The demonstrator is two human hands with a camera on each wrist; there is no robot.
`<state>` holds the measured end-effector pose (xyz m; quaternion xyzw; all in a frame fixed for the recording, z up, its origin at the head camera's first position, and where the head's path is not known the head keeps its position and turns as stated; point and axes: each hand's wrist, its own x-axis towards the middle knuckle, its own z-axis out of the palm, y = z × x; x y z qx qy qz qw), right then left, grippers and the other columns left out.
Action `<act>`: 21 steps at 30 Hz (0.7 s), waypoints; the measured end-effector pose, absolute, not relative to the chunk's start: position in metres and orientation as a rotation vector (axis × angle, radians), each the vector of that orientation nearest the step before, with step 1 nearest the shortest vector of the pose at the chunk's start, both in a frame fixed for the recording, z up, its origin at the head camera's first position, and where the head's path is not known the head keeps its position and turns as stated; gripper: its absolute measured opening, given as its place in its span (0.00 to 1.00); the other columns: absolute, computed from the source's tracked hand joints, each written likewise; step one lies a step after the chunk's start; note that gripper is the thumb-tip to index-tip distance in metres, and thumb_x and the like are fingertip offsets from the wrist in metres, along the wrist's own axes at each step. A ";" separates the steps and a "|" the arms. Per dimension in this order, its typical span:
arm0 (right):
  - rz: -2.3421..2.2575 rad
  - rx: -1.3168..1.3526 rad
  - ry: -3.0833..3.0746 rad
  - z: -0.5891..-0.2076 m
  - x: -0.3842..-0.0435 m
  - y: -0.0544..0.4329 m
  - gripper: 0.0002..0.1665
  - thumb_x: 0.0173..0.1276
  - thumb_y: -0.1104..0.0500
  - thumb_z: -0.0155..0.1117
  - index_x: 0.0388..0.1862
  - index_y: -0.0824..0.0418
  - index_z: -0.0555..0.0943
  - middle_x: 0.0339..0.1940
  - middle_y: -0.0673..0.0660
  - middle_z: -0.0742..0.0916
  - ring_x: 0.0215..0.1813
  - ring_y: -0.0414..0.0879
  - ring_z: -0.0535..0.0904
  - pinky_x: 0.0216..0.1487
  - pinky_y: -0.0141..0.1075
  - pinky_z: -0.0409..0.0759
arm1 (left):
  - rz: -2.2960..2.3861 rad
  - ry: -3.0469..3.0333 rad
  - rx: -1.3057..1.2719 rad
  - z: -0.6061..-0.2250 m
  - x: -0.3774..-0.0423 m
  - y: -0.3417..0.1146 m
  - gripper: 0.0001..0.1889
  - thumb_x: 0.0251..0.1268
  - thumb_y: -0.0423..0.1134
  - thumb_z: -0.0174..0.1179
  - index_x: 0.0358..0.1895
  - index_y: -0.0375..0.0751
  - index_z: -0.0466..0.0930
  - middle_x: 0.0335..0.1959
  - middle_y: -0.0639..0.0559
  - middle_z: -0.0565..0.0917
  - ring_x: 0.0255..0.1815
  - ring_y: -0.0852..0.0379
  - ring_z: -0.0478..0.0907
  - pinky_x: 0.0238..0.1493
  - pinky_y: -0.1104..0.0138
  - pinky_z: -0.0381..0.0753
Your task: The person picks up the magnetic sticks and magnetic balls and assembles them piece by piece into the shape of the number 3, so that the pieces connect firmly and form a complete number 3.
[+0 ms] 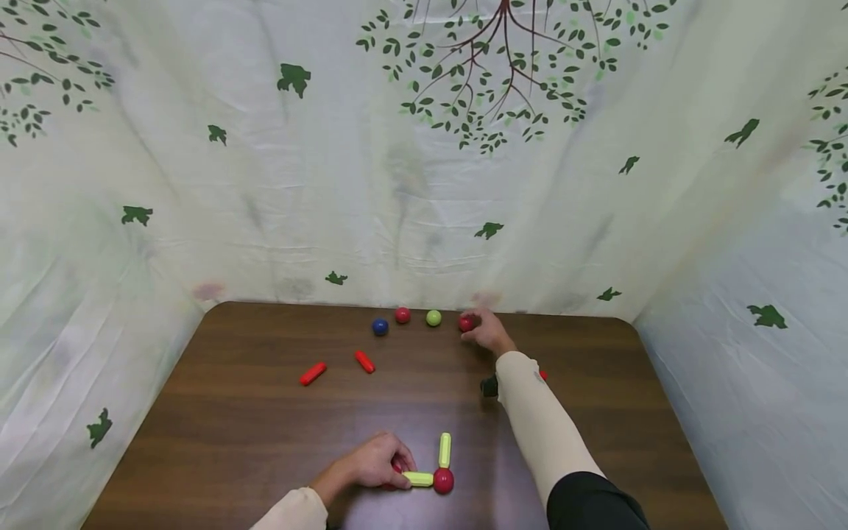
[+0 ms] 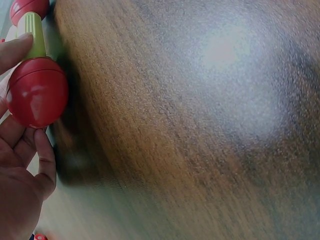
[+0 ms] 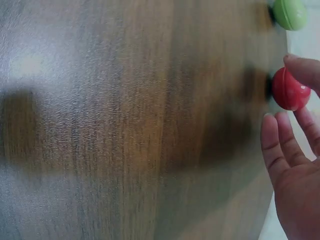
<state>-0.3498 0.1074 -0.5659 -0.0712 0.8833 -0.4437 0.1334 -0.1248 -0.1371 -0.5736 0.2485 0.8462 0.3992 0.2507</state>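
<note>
A: What lies nearest?

B: A glossy red ball, apparently plastic (image 2: 37, 92), joined by a ribbed yellow-green rod (image 1: 418, 479) to a second glossy red ball, the corner ball (image 1: 443, 481). Another yellow-green rod (image 1: 444, 450) points away from the corner ball towards the far edge.

A: How would that piece handle?

B: Probably light and stiff, slick on the balls; the ribbed rod likely gives better purchase, and the joints may be the weak spots.

A: And the hand there?

B: The left hand (image 1: 379, 462), left of the corner ball, curls its fingers about the near ball, thumb pressed along the ribbed rod.

A: Farther out?

B: Two short red rods (image 1: 313, 373) (image 1: 364, 361) lie beyond the corner ball, to its left.

A: And farthest?

B: Well beyond the corner ball, slightly right, is a shiny red ball with a seam (image 3: 286, 90). It looks hard, light and apt to roll, so a hold across its widest part should suit.

A: How does the hand meet it?

B: The right hand (image 1: 489, 331) pinches it with thumb and finger, other fingers loosely extended; whether the ball touches the table (image 1: 252, 442) cannot be told.
</note>
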 end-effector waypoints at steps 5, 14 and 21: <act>-1.145 -0.229 2.609 -0.568 -0.348 0.106 0.22 0.57 0.70 0.69 0.53 0.62 0.80 0.53 0.63 0.81 0.55 0.56 0.74 0.57 0.47 0.71 | 1.094 2.297 0.670 -0.571 -0.124 -0.136 0.06 0.45 0.32 0.72 0.28 0.42 0.86 0.19 0.67 0.76 0.22 0.75 0.68 0.28 0.77 0.70; -1.084 -0.319 2.564 -0.566 -0.342 0.111 0.18 0.58 0.66 0.70 0.49 0.61 0.81 0.42 0.59 0.83 0.46 0.52 0.77 0.48 0.43 0.75 | 1.115 2.273 0.659 -0.570 -0.123 -0.135 0.06 0.45 0.30 0.72 0.29 0.39 0.86 0.18 0.65 0.77 0.20 0.74 0.68 0.25 0.77 0.70; -1.129 -0.262 2.438 -0.564 -0.327 0.113 0.17 0.59 0.65 0.69 0.48 0.61 0.79 0.42 0.60 0.82 0.39 0.51 0.78 0.40 0.40 0.79 | 1.126 2.259 0.645 -0.571 -0.124 -0.136 0.06 0.46 0.29 0.72 0.29 0.40 0.86 0.19 0.64 0.78 0.20 0.73 0.69 0.26 0.76 0.71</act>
